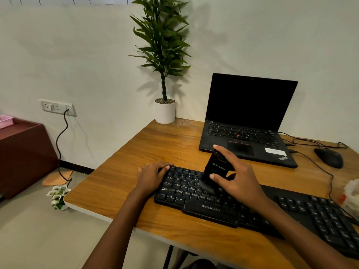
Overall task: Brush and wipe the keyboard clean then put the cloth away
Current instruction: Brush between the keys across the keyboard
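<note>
A black keyboard (pixel 303 212) lies across the wooden desk (pixel 161 150), running from the middle to the right edge of the view. My right hand (pixel 237 179) grips a black brush (pixel 215 167) by its body, and the bristles press on the letter keys near the keyboard's left half. My left hand (pixel 153 175) rests flat on the keyboard's far left end with fingers on its top corner. At the right edge sits a whitish crumpled thing (pixel 352 193); whether it is the cloth I cannot tell.
An open black laptop (pixel 248 121) stands behind the keyboard. A black mouse (pixel 329 157) with cables lies at the right. A potted plant (pixel 165 111) occupies the desk's far corner. Left of the desk are a brown cabinet (pixel 23 154), a wall socket and cord.
</note>
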A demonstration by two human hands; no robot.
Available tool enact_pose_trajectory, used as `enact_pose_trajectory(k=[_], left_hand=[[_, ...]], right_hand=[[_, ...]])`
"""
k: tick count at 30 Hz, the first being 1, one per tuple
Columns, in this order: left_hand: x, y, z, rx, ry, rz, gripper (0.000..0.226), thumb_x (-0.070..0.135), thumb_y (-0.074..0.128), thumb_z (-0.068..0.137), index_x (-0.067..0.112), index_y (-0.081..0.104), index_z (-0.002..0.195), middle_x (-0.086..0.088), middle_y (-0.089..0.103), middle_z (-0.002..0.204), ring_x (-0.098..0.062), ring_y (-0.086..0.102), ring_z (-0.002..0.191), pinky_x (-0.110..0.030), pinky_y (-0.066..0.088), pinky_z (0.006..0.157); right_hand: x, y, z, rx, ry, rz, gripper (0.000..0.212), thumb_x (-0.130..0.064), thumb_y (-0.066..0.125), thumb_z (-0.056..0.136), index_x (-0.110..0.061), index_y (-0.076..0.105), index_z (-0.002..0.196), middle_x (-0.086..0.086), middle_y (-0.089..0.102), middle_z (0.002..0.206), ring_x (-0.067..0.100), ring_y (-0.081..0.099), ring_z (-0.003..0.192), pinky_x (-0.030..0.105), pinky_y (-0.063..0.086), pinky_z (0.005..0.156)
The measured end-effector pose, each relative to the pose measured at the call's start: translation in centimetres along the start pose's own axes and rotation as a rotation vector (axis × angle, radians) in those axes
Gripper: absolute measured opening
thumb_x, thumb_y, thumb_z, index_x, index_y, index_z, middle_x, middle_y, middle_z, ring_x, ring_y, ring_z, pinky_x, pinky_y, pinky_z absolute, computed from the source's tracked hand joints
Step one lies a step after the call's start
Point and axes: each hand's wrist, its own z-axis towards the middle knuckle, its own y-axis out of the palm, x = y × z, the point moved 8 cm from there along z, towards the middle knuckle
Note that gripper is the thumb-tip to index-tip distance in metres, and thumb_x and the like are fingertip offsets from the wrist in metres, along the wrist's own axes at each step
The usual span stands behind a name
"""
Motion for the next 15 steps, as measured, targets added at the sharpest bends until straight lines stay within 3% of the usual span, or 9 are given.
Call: enact_pose_trajectory(k=[2,6,8,11,15], left_hand=[[0.0,-0.1,0.0,0.005,-0.001,-0.004,0.027,0.035,0.046,0.097,0.035,0.062,0.119,0.01,0.059,0.13,-0.015,0.046,0.125,-0.04,0.012,0.105],[-0.1,0.0,0.0,-0.002,-0.003,0.0,0.027,0.036,0.046,0.097,0.035,0.062,0.119,0.01,0.059,0.129,-0.017,0.045,0.126,-0.041,0.013,0.105],[-0.1,0.0,0.0,-0.002,-0.003,-0.001,0.027,0.036,0.046,0.097,0.036,0.063,0.118,0.011,0.059,0.129,-0.018,0.045,0.127,-0.043,0.012,0.107],[-0.1,0.0,0.0,0.002,0.002,-0.01,0.027,0.035,0.046,0.097,0.036,0.063,0.118,0.011,0.059,0.128,-0.018,0.046,0.126,-0.044,0.012,0.107],[0.0,-0.2,-0.1,0.009,0.007,-0.012,0.027,0.034,0.046,0.097,0.035,0.063,0.118,0.01,0.059,0.128,-0.015,0.048,0.122,-0.037,0.016,0.1]], right_hand=[[0.0,0.6,-0.4,-0.041,-0.012,0.038,0.075,-0.016,0.073,0.079,-0.05,0.029,0.129,-0.022,0.052,0.108,0.003,0.062,0.088,0.02,0.056,0.066],[0.5,0.0,0.3,-0.005,-0.003,-0.069,0.075,-0.019,0.073,0.079,-0.045,0.031,0.136,-0.009,0.061,0.109,0.007,0.062,0.084,0.022,0.055,0.061],[0.0,0.1,0.2,0.008,0.008,0.04,0.075,-0.016,0.073,0.078,-0.048,0.034,0.133,-0.018,0.056,0.109,0.003,0.062,0.089,0.017,0.055,0.062],[-0.3,1.0,-0.3,-0.131,0.0,0.105,0.075,-0.013,0.073,0.078,-0.058,0.035,0.126,-0.024,0.05,0.115,-0.009,0.056,0.1,0.011,0.052,0.067],[-0.3,0.5,1.3,-0.243,0.03,-0.062,0.077,-0.021,0.072,0.078,-0.056,0.028,0.131,-0.013,0.055,0.124,0.014,0.064,0.083,0.029,0.055,0.062]])
